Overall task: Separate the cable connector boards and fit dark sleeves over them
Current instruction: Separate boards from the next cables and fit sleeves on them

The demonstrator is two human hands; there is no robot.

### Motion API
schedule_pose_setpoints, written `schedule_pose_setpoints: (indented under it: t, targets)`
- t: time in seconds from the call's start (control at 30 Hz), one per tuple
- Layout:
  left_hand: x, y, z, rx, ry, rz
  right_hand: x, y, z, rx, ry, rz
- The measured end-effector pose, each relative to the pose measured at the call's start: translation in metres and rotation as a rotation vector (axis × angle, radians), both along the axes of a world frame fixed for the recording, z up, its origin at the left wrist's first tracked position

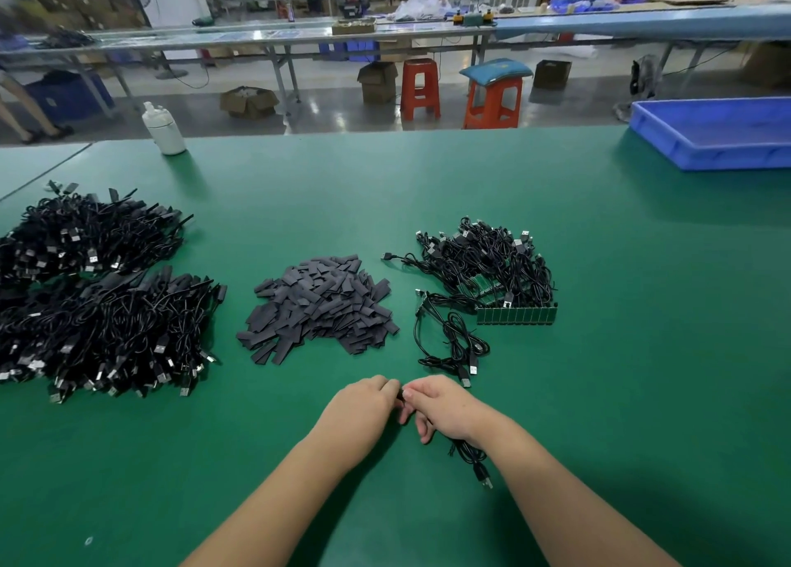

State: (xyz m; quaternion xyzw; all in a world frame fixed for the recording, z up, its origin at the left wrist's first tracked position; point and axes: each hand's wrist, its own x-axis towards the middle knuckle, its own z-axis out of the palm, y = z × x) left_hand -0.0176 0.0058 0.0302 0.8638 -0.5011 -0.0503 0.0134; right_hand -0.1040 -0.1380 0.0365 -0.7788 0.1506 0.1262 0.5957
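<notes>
**Small Part, Tight Pinch: What Could Slip**

Green matting covers the big work table (556, 233), and behind it is a busy workshop with benches and red stools (420, 89).

Far left on the table lie two big heaps of black cables (92, 288). Many look like they already wear their dark covers, though I cannot be sure of each one. A white bottle (164, 129) stands behind them.

In the middle sits the pile of dark sleeves (321, 307), loose and flat.

At the near edge, the left hand (364, 404) and the right hand (445, 408) meet, fingertips touching. Both pinch one small dark piece between them. It is mostly hidden, so I cannot tell if it is a sleeve going onto a board. A thin black cable (473, 459) runs out from under the right hand.

To the right is a tangle of cables with a row of green connector boards (518, 315) joined side by side. A blue tray (719, 134) sits at the far right.

My guess is a sleeve is being slid on now. If it goes on crooked, it could bunch up or stop halfway. A hard push might bend the little board. The trailing cable could also snag on the loose cable (453, 344) nearby and tug the part away.
</notes>
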Motion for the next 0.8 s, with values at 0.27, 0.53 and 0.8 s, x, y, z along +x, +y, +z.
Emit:
schedule_pose_setpoints:
  t: [0.27, 0.53, 0.8]
  targets:
    - [0.000, 0.002, -0.010, -0.029, 0.083, -0.063, 0.000, -0.003, -0.010, -0.040, 0.004, -0.041]
    - [-0.002, 0.002, -0.005, -0.603, 0.513, 0.488, 0.001, -0.001, -0.025, 0.244, -0.122, -0.296]
    - [0.005, 0.011, 0.005, -0.678, 0.672, 0.426, 0.001, 0.009, -0.016, 0.348, -0.072, -0.309]
